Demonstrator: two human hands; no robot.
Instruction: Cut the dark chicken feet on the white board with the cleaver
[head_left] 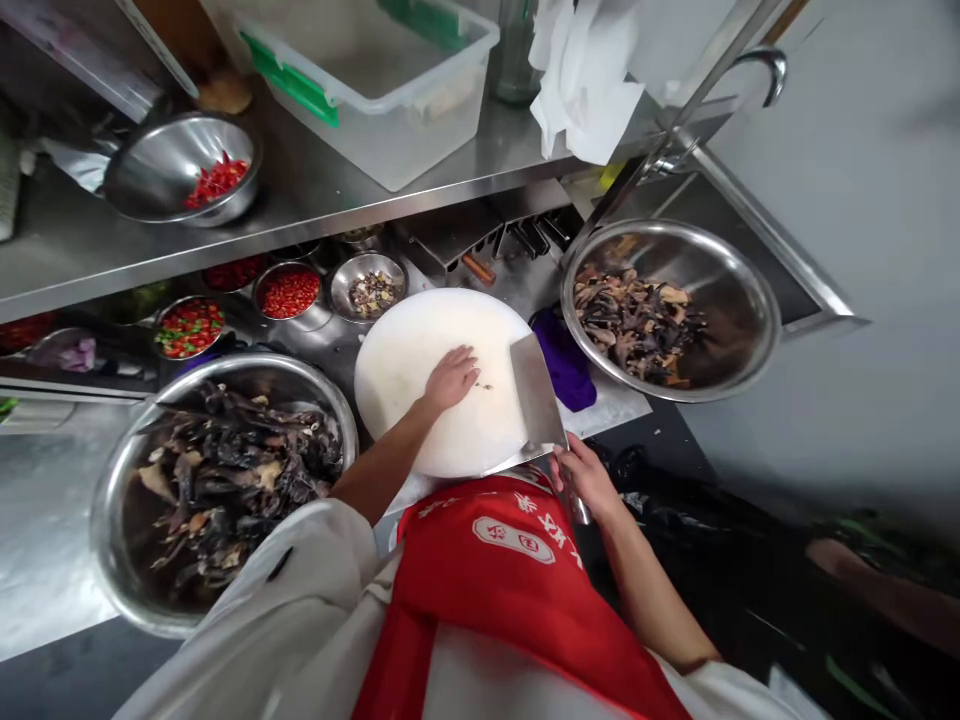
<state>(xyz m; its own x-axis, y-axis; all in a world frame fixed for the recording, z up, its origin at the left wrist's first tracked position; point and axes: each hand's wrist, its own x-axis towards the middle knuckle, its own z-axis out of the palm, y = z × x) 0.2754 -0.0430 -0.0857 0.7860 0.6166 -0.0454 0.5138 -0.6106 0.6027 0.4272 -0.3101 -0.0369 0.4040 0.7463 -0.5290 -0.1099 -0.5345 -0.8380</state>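
Note:
A round white cutting board [409, 375] lies on the counter in front of me. My left hand [452, 377] rests on its upper middle with the fingers stretched out, near a few small dark scraps [485, 386]. My right hand [581, 470] is wrapped around the handle of a cleaver [538, 392]. The broad blade lies over the right edge of the board. To the left is a large steel bowl [112, 560] heaped with dark, mushroom-like pieces [240, 480]. On the right stands another steel bowl [731, 340] with smaller brown and black pieces [637, 325].
Small bowls of chopped red chillies [287, 292] and other ingredients stand under the steel shelf [315, 205]. The shelf carries a clear plastic tub [420, 130] and a bowl with red chillies [217, 181]. A purple cloth [566, 365] lies right of the board. Behind are knives in a rack [529, 240].

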